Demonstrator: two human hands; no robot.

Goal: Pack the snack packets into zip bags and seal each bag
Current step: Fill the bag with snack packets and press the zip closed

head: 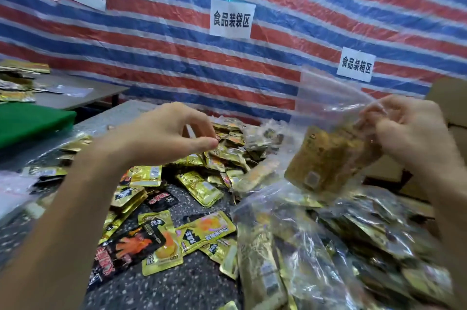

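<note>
My right hand [406, 130] grips a clear zip bag [326, 107] held up at the right, with gold snack packets [328, 158] hanging inside it. Its fingers pinch the packets through the plastic. My left hand [166, 132] hovers above the loose pile of gold and black snack packets [192, 183] on the speckled table [187, 284]. Its thumb and fingers are curved toward each other with nothing between them. The bag's mouth points up and looks unsealed.
Filled clear zip bags [328, 246] are heaped at the front right. A green board [30, 125] and a grey table [83, 92] with more packets stand at the left. A striped tarp [177, 44] with paper signs hangs behind. A cardboard box [447, 102] sits far right.
</note>
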